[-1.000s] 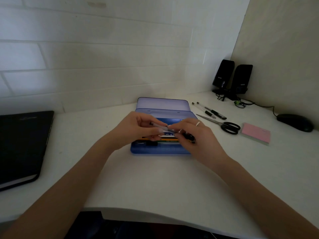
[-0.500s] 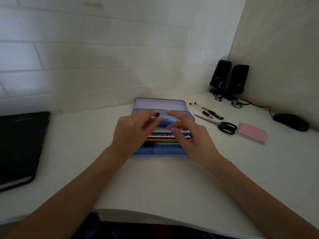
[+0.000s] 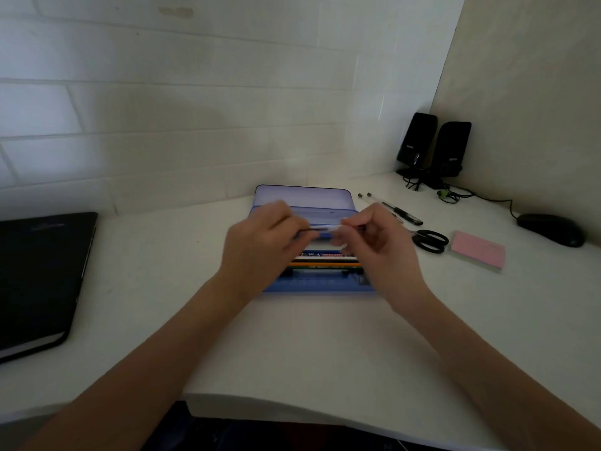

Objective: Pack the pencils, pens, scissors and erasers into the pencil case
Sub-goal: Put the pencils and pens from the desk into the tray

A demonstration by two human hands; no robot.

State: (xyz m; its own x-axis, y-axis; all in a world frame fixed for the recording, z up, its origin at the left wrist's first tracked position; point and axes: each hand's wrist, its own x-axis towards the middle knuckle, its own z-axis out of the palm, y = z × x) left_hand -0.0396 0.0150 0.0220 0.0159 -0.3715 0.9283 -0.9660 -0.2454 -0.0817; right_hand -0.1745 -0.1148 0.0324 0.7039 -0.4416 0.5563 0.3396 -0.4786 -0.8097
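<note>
Blue pencil case [image 3: 317, 283] lay open mid-desk [image 3: 292, 346], well back from its front edge. We pinched one clear pen [image 3: 322, 228] with left hand [image 3: 260, 249] and right hand [image 3: 380, 252] above it. Rightward lay two pens [image 3: 395, 209], one scissors [image 3: 429, 241].

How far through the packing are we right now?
Partly done. Several pencils already lie in the open pencil case. In hand: the left hand and right hand together hold a clear pen over the case. Left on the desk: two pens and the scissors. No eraser is clearly visible.
</note>
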